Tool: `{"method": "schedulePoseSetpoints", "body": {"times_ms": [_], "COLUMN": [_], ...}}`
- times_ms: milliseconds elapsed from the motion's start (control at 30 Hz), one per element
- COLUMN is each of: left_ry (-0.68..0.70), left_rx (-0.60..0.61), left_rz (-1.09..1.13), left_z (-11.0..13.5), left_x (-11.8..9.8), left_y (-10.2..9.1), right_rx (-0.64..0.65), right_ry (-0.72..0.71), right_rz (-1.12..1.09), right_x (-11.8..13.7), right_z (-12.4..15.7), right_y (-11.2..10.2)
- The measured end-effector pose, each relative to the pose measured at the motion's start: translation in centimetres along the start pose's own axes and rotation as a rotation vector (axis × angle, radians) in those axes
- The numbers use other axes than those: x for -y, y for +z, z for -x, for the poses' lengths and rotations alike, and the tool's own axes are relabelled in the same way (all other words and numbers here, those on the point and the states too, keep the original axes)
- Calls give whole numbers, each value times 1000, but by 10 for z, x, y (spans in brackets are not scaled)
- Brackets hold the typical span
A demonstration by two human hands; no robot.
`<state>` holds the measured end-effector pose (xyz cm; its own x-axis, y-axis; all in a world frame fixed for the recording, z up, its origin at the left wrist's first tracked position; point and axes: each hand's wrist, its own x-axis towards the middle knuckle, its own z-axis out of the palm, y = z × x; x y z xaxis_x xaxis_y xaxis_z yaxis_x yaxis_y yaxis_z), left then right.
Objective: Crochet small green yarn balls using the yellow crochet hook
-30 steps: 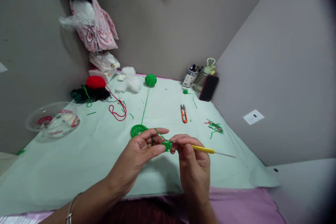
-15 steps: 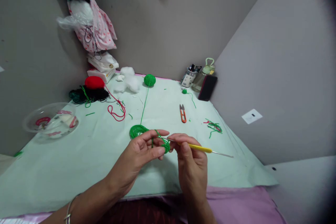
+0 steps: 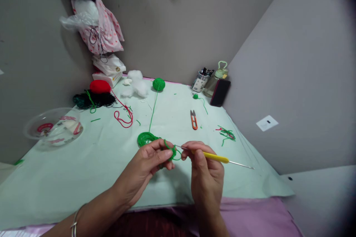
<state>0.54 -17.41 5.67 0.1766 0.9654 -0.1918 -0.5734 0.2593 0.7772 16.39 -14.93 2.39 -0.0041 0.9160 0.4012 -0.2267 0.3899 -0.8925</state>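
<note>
My left hand (image 3: 154,157) pinches a small green crochet piece (image 3: 172,153) between thumb and fingers, with green yarn running over the index finger. In my right hand (image 3: 205,166) is a crochet hook (image 3: 214,156) with a yellow handle, gripped like a pen. Its metal tip points left and reaches the green piece, where a loose loop of yarn hangs between the hands. Behind my left hand lies a coil of green yarn (image 3: 146,139), from which a strand runs back to a green yarn ball (image 3: 158,84).
Orange thread snips (image 3: 194,120) lie beyond my hands. Yarn scraps (image 3: 226,133), a phone (image 3: 220,93) and a bottle (image 3: 211,83) are at right. At left are a clear plastic bowl (image 3: 52,139), red yarn (image 3: 100,86), black yarn (image 3: 102,100) and white stuffing (image 3: 139,87).
My right hand has shifted slightly right with the crochet hook. A loose green loop now shows between the hands. My left fingers have closed further over the crochet piece.
</note>
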Motion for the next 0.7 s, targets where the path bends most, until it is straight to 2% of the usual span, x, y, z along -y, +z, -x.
{"method": "schedulePoseSetpoints", "body": {"times_ms": [133,333,500,700], "left_ry": [-16,-33,-34,-13], "left_rx": [-23,-29,-31,-28], "left_rz": [25,35,18,-9], "left_z": [-2,-2,-3,-2], "left_x": [2,1,0,2], "left_y": [-3,-3,-3,-4], "right_rx": [-46,31,30,33], "right_ry": [-18,-37,-65,-171], "right_rz": [-2,10,40,196], "right_x": [1,4,4,11], "right_z": [1,3,3,3], "right_y": [-2,0,0,3]}}
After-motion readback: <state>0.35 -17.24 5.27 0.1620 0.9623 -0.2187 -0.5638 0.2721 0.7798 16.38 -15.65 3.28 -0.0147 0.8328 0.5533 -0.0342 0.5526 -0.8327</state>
